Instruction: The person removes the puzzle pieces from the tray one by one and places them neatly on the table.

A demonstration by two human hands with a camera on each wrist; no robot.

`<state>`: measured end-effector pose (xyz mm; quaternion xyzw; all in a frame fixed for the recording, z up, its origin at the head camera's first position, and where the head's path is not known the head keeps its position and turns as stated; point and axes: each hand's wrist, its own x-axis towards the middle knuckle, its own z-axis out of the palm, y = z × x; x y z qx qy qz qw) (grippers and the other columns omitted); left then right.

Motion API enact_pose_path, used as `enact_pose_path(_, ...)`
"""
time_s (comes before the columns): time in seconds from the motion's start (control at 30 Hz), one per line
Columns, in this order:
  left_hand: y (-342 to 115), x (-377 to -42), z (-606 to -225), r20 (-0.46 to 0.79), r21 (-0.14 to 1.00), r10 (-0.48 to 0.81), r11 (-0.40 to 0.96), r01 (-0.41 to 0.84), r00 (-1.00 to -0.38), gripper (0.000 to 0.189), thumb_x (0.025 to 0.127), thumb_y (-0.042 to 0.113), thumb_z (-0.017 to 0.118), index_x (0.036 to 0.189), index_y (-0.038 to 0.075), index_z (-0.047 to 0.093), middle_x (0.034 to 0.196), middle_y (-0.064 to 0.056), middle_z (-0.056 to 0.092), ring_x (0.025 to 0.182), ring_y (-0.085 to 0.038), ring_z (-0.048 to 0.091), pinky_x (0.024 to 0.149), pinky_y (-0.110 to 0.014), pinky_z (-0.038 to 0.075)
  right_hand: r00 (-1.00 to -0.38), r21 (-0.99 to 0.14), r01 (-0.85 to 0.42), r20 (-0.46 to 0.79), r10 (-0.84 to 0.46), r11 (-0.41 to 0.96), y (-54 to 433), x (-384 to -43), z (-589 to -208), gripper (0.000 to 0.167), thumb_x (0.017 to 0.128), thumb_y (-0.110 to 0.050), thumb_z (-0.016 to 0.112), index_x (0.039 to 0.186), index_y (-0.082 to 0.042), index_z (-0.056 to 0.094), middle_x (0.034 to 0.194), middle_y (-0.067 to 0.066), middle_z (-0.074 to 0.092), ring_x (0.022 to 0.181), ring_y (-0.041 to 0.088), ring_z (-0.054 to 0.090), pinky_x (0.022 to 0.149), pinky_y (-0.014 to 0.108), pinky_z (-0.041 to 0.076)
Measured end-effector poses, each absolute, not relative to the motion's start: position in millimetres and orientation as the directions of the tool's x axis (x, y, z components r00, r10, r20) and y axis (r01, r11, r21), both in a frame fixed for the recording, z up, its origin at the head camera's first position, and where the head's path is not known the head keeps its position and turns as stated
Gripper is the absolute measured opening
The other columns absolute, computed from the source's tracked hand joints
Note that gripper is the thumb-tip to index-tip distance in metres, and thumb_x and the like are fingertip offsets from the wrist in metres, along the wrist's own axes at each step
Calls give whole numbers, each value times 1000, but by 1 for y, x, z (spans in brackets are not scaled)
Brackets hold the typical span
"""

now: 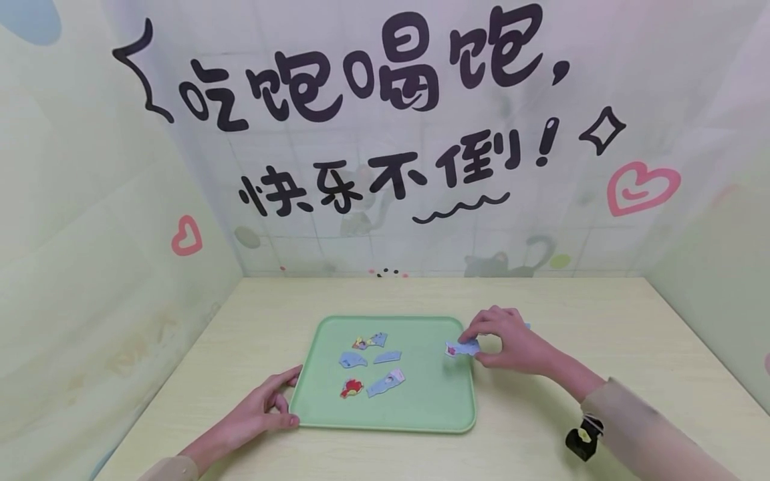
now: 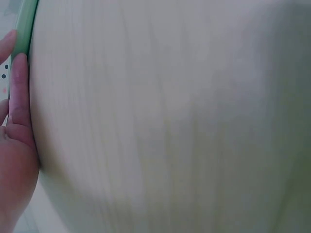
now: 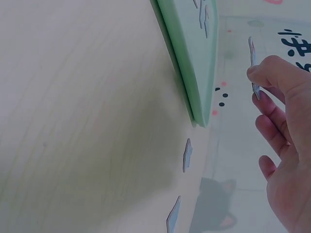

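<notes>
My right hand (image 1: 510, 339) pinches a light-blue puzzle piece (image 1: 462, 347) with a dark pink figure between thumb and fingers. The piece (image 3: 253, 58) is raised over the right part of a green tray (image 1: 421, 407); in the right wrist view its thin edge shows. On the tray lie several irregular flat pieces, among them a red-printed piece (image 1: 351, 387), a long blue piece (image 1: 386, 383) and a yellow-and-blue piece (image 1: 369, 341). At the tray's left edge, my left hand (image 1: 259, 411) touches the rim with thumb and fingers; some of its fingers are hidden from the head view.
Two more blue pieces, a nearer piece (image 3: 173, 214) and a smaller piece (image 3: 187, 155), lie on the wooden table (image 1: 571, 307) to the right of the tray. A printed cloth wall (image 1: 337, 247) with black lettering stands behind the table, with pale side walls.
</notes>
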<state>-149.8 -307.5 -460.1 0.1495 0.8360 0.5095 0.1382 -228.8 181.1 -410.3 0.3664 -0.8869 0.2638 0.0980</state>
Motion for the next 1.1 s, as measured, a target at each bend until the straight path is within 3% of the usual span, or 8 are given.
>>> enact_pose_path(0.47, -307, -149, -460, -78, 897, 387, 429, 104, -919, 91, 84, 13, 76, 155, -3, 21, 140, -25, 36, 79, -5, 57, 79, -19, 43, -737, -408, -675, 415, -533, 615, 204, -236, -404, 36, 76, -7, 78, 104, -29, 75, 99, -11, 68, 96, 11, 53, 85, 39, 25)
enact_pose_path(1.1, -306, -149, -459, -94, 899, 378, 429, 85, -921, 92, 84, 13, 76, 155, -2, 20, 142, -26, 36, 80, -5, 58, 80, -18, 43, -755, -356, -629, 490, -435, 691, 244, -249, -409, 33, 74, -4, 79, 102, -22, 76, 99, 0, 69, 98, 23, 57, 83, 45, 28)
